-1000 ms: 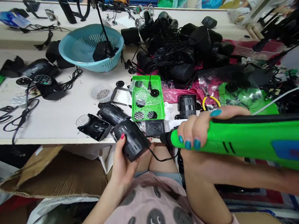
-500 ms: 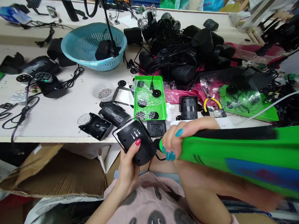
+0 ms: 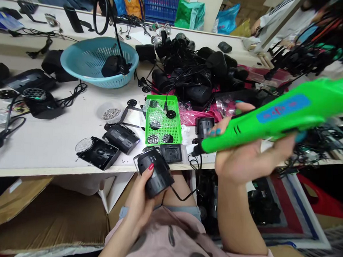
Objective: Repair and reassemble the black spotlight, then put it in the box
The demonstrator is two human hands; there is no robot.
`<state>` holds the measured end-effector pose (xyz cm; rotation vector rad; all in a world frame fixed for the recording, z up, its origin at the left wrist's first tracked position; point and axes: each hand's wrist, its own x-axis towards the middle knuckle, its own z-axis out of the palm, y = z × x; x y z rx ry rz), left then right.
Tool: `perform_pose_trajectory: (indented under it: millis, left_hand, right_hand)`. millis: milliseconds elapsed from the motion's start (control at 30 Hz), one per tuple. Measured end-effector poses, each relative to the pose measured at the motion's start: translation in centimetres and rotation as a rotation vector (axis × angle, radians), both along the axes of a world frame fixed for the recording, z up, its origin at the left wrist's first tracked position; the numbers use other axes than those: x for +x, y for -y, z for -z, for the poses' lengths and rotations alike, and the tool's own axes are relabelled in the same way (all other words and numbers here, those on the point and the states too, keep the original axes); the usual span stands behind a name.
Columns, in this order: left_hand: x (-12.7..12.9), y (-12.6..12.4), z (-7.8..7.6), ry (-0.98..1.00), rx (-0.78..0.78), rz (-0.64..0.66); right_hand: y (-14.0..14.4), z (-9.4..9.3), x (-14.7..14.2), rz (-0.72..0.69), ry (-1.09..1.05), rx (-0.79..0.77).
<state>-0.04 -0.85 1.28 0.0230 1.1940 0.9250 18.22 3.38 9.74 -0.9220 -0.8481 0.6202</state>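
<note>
My left hand [image 3: 142,197] is wrapped round a black plastic lamp housing [image 3: 154,172], its thumb on top, held at the table's front edge. A black cord hangs from this housing. My right hand [image 3: 244,154] grips a green electric screwdriver [image 3: 262,121] with a blue label; its black tip points left and stands apart from the housing. Just beyond my left hand lie a square black frame piece [image 3: 171,153] and a green perforated tray [image 3: 177,127] with round black discs. An open black half-shell [image 3: 100,152] and another black housing [image 3: 122,137] lie to the left.
A small bowl of screws [image 3: 112,113] stands left of the tray. Farther back is a blue colander [image 3: 85,77] with a black part inside. Black housings and cords [image 3: 197,69] are heaped behind the tray. An open cardboard box [image 3: 51,214] sits below the table.
The electric screwdriver has come away from the housing, and my right hand has turned and lifted it to the right. My left hand still holds the housing. The view has shifted.
</note>
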Motion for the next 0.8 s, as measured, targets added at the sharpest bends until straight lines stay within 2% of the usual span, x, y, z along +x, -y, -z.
perform_pose_trajectory:
  millis: [67, 133, 267, 300, 400, 433, 467, 567, 700, 800]
  left_hand:
    - [-0.5, 0.2, 0.3, 0.055, -0.006, -0.009]
    - [-1.0, 0.3, 0.5, 0.106, -0.010, -0.008]
    - [-1.7, 0.1, 0.6, 0.200, -0.013, 0.041]
    - [-1.8, -0.1, 0.5, 0.236, -0.007, 0.050]
    - [-2.0, -0.6, 0.5, 0.346, 0.000, 0.064]
    - [-2.1, -0.7, 0.5, 0.372, -0.007, 0.071]
    - [-2.1, -0.9, 0.6, 0.387, -0.013, 0.076]
    - [-2.1, -1.2, 0.6, 0.390, -0.023, 0.091]
    - [-2.1, -1.1, 0.4, 0.407, -0.017, 0.076]
    - [-2.2, -0.6, 0.3, 0.451, -0.003, 0.045]
  right_hand:
    - [-1.2, 1.1, 2.2, 0.118, 0.110, -0.020]
    - [-1.4, 3.1, 4.0, 0.179, 0.267, -0.090]
    - [1.2, 8.2, 6.2, 0.368, 0.472, -0.173]
    - [2.1, 9.4, 6.5, 0.333, 0.481, -0.233]
    - [4.4, 12.0, 6.8, -0.082, 0.622, -0.460]
    - [4.8, 12.5, 6.8, -0.182, 0.722, -0.506]
    - [5.1, 12.8, 6.7, -0.223, 0.823, -0.532]
    - [5.0, 13.0, 6.2, -0.155, 0.995, -0.554]
    - [4.6, 13.1, 6.9, -0.119, 0.983, -0.550]
    - [4.7, 12.7, 7.7, -0.045, 0.885, -0.509]
